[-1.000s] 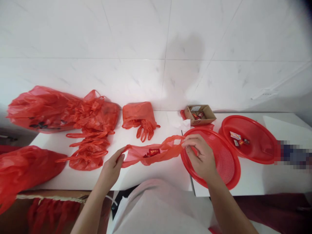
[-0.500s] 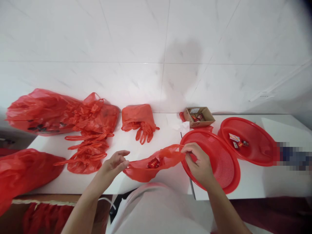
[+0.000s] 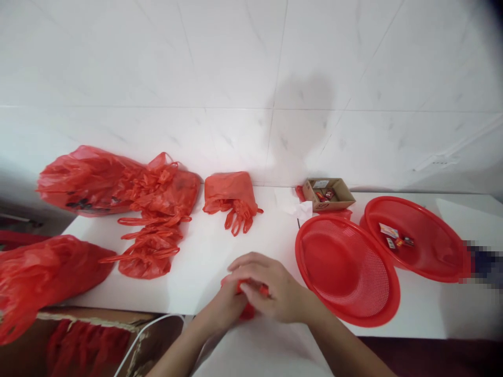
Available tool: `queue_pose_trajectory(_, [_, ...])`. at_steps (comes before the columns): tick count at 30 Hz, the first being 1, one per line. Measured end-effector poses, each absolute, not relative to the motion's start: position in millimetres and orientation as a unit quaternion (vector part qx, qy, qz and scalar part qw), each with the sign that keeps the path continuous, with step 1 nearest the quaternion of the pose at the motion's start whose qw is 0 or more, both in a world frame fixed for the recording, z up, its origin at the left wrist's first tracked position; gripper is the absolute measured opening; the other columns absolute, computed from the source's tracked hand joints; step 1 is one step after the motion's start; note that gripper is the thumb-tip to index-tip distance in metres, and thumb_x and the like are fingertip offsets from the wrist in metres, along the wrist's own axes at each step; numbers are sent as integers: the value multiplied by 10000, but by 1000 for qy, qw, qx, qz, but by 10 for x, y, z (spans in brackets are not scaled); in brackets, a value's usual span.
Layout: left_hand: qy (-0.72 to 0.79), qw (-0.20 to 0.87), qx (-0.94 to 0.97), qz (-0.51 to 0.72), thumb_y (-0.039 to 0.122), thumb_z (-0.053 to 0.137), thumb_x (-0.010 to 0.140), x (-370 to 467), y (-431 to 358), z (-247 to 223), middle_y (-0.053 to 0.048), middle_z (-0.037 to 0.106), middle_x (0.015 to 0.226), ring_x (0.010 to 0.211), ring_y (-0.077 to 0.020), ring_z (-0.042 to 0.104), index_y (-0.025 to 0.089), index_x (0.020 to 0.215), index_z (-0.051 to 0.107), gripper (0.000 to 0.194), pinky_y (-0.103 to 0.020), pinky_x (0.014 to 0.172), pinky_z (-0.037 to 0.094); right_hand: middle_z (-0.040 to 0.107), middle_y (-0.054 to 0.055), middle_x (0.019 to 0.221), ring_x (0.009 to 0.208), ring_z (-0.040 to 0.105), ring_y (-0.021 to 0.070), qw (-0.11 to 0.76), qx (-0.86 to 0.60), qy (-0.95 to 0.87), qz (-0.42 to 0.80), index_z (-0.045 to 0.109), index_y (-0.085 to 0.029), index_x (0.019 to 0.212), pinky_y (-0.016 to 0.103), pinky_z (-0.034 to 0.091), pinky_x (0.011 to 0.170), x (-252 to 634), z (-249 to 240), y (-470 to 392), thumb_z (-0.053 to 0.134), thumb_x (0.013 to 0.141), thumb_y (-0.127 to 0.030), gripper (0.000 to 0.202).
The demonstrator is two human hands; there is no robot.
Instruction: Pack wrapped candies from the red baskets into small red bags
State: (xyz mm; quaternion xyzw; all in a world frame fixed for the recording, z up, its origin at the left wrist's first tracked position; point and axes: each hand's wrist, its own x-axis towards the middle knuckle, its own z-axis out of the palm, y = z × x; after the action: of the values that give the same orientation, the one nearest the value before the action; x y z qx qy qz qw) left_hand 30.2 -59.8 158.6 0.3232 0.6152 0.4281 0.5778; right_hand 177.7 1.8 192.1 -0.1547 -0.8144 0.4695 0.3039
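Observation:
At the table's front edge, close to my body, my left hand point(image 3: 230, 301) and my right hand point(image 3: 275, 288) meet around a red plastic bag point(image 3: 247, 312). The bag is gathered small, and most of it is hidden by my fingers. My left hand is closed on it from below. Curled over the top, my right hand's fingers grip the bunched plastic. Whatever lies inside the bag cannot be seen now. Just right of my hands stands a red mesh basket point(image 3: 338, 262) with nothing visible in it.
Several tied red bags point(image 3: 151, 251) lie at the left, beside larger full bags point(image 3: 90, 180). A folded red bag point(image 3: 230, 191) rests by the wall. Small packets lie in a cardboard box point(image 3: 330, 193) and a second red basket point(image 3: 416, 230). Below the table, a carton point(image 3: 96, 318) holds red bags.
My hands were apart, stretching the bag's mouth open with a red packet showing inside. They have come together toward my body, and the bag is bunched up between them.

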Motion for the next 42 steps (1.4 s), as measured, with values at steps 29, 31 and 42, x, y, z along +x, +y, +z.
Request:
queue_pose_trajectory(29, [615,336,626,343,57,428,701,121,-421,1324,1,626,793,678,-133,557,206,795,556,217,-233,617,428,655,32,1075,990,597,181,261,-371,-598,661,573,-264,1242,327,450,886,1729,1150,-53,419,956,-428,364])
queue_pose_trajectory(31, [609,302,629,378,80,438,748,111,-433,1302,-27,632,939,797,-149,595,211,893,558,230,-251,686,463,651,23,998,881,597,164,255,-338,-570,704,566,-255,1218,300,464,798,1719,1163,-66,442,945,-443,354])
queue_pose_trajectory(42, [665,360,592,280,407,366,944,-184,-633,1221,-27,673,739,679,-168,614,216,750,656,398,-290,678,518,367,-58,622,591,386,94,323,-444,-595,587,368,-205,662,216,345,575,1938,1103,106,467,915,-517,413])
